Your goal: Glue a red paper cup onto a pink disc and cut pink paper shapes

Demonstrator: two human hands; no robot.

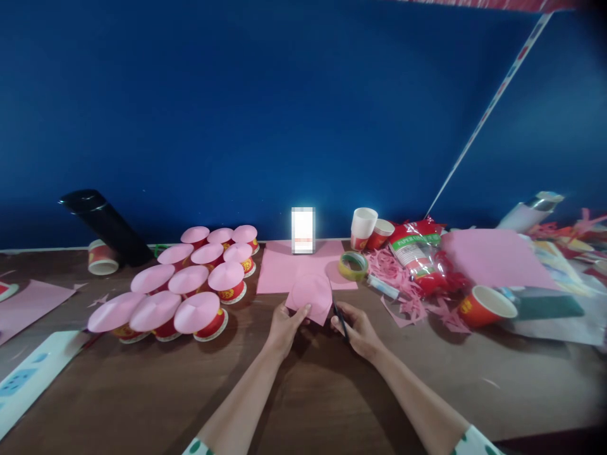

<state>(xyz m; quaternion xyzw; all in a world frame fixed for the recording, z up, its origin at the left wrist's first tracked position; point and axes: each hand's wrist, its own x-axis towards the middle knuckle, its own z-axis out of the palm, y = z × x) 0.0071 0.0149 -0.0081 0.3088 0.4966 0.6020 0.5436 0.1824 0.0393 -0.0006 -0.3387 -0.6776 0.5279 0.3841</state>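
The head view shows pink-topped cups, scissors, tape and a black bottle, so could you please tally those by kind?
Pink-topped cups: 12
Scissors: 1 pair
Tape roll: 1
Black bottle: 1
Total: 15

Worktop (303, 411), wall (265, 114) behind. Front centre: paper piece (312, 294) in fingers (303, 313) of left hand (284, 328); scissors (342, 323) in right hand (359, 328), just beside the piece's right edge. Behind these: paper sheets (275, 268), with tape roll (353, 274) at right end. Left: twelve cups (230, 294) in four rows of three, paper disc (197, 312) atop each. Beyond, back left: flask (111, 227), with single cup (103, 258) beside it. Right: stacked cups (364, 227) at back; packet (415, 253) among paper shreds (389, 268); tube (383, 287) at left of shreds; lone cup (481, 309) in front of large sheet (497, 256); bottle (526, 213) behind.
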